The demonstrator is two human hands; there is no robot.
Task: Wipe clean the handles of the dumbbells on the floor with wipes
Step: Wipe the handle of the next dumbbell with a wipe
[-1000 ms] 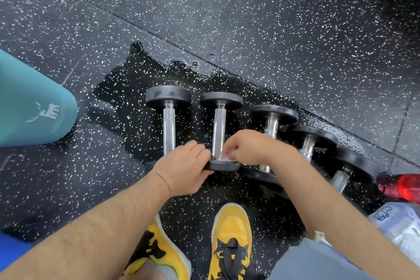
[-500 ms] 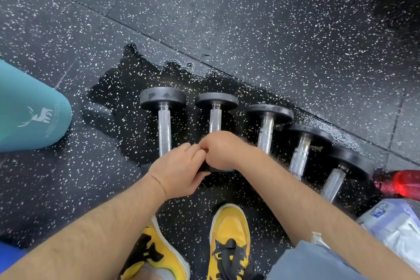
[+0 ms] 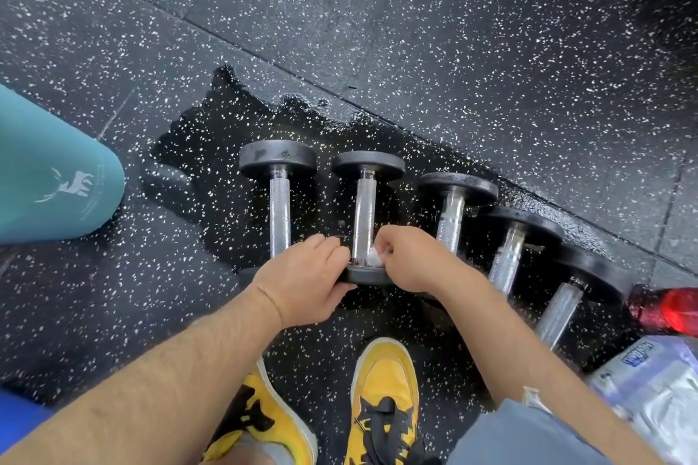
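Five in the row of dumbbells (image 3: 451, 215), side by side on a wet patch (image 3: 211, 140) of speckled floor, just ahead of the person's yellow shoes (image 3: 385, 389). Work was on the second dumbbell (image 3: 364, 208) from the left. The left hand (image 3: 306, 283) gripped its near plate (image 3: 368, 276), steadying it. The right hand (image 3: 411, 262) pinched a small white wipe (image 3: 374, 257) against the near end of the handle, right beside that plate.

The wipe looked bunched. I judged it would do better wrapped round the knurled bar, then drawn the full length to the far plate with a twist, so the underside got covered too. The steadying grip needed to be firm, since the weight could roll on wet rubber. A packet of wipes (image 3: 657, 381) lay near on the right.
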